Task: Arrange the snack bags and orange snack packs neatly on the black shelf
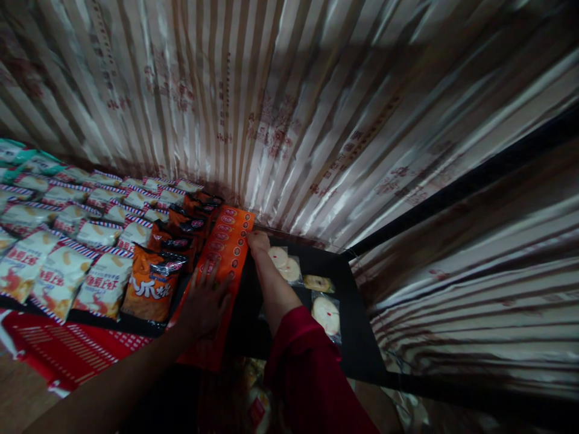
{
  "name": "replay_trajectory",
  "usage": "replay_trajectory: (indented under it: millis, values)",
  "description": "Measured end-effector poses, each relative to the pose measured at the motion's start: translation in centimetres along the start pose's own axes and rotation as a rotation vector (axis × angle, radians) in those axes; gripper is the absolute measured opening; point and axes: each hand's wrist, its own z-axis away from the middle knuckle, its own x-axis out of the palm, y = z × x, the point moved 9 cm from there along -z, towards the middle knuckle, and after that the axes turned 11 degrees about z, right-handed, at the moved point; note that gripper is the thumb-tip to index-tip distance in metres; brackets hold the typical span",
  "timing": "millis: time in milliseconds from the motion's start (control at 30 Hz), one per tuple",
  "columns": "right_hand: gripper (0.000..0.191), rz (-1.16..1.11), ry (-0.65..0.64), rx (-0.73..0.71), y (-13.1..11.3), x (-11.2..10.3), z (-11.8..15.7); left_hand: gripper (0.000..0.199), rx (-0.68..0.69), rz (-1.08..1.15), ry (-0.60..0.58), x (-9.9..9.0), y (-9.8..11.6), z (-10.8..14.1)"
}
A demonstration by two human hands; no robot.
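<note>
A long orange strip (226, 244), printed with repeated round logos, lies along a black shelf board (357, 337). My left hand (205, 304) rests flat on its near part with the fingers spread. At the far right edge of the strip, my right hand (259, 241) is closed, its fingers curled at that edge and partly hidden. Just left of the strip stands a row of orange snack bags (154, 286). To the right of my right forearm lie clear-wrapped round white pieces (326, 314) and a small yellowish packet (318, 283).
Several rows of white snack bags (104, 283) fill the board's left side, with green bags (13, 150) at the far left. A red plastic basket (67, 349) sits below the front edge. Pleated, printed curtain cloth (271, 108) hangs behind, and a dark bar (452, 187) slants at right.
</note>
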Motion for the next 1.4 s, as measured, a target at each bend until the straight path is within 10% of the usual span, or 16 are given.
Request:
replay_trajectory:
  millis: [600, 867, 1100, 1400]
  values:
    - [0.027, -0.046, 0.051, -0.064, -1.0, -0.3, 0.7, 0.046, -0.027, 0.012, -0.008, -0.4, 0.0, -0.1]
    - [0.038, -0.083, 0.295, -0.421, -2.8, -2.6, 8.4, 0.044, -0.025, 0.011, -0.005, -0.2, 0.0, 0.0]
    - [0.040, -0.068, 0.288, -0.364, 1.3, 0.1, 14.4, 0.047, 0.003, 0.026, 0.034, -0.5, 0.1, 0.2]
    - [0.041, -0.011, 0.306, -0.453, 2.0, -0.4, 15.2, 0.047, 0.018, 0.005, 0.053, -0.8, 0.5, 0.4]
